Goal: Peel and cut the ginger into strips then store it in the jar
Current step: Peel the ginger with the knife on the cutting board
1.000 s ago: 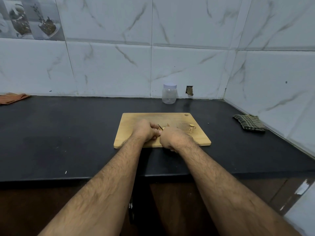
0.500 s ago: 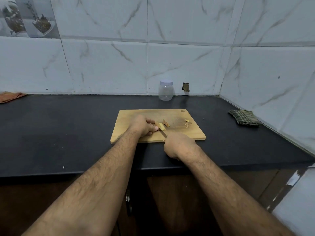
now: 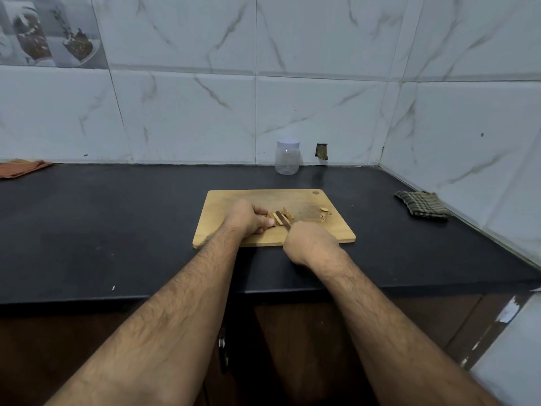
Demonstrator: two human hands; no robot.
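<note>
Since half a second ago the knife (image 3: 282,219) has been set back against the ginger (image 3: 273,217), just beside the left fingertips; little else has shifted. The right hand (image 3: 309,241) is curled round the knife handle, blade angled across the wooden cutting board (image 3: 222,206). The left hand (image 3: 248,216) pins the ginger piece to the board under bent fingers. A few cut strips (image 3: 288,213) lie just beyond the blade; peel scraps (image 3: 324,213) sit near the board's right edge. Peeling is judged done, slicing part-way. The lidded clear jar (image 3: 287,157) stands against the wall, seemingly empty; storing is not yet begun.
</note>
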